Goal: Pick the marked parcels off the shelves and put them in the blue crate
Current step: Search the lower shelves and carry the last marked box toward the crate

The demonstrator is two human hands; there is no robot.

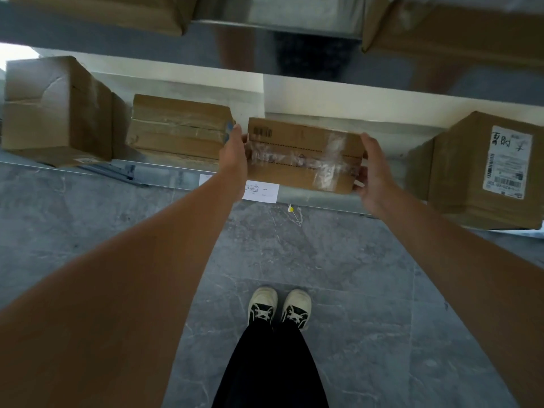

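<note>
A flat brown cardboard parcel (303,154) with clear tape and a small barcode sits at the front edge of the metal shelf (164,179), slightly overhanging it. My left hand (234,156) presses against its left end. My right hand (374,172) clasps its right end, fingers curled under the corner. Both hands grip the parcel between them. The blue crate is not in view.
On the same shelf a taped flat box (179,129) lies just left of my left hand, with a larger box (56,108) further left. A labelled box (485,172) stands at the right. A white paper tag (260,192) hangs on the shelf edge. More boxes rest on the shelf above.
</note>
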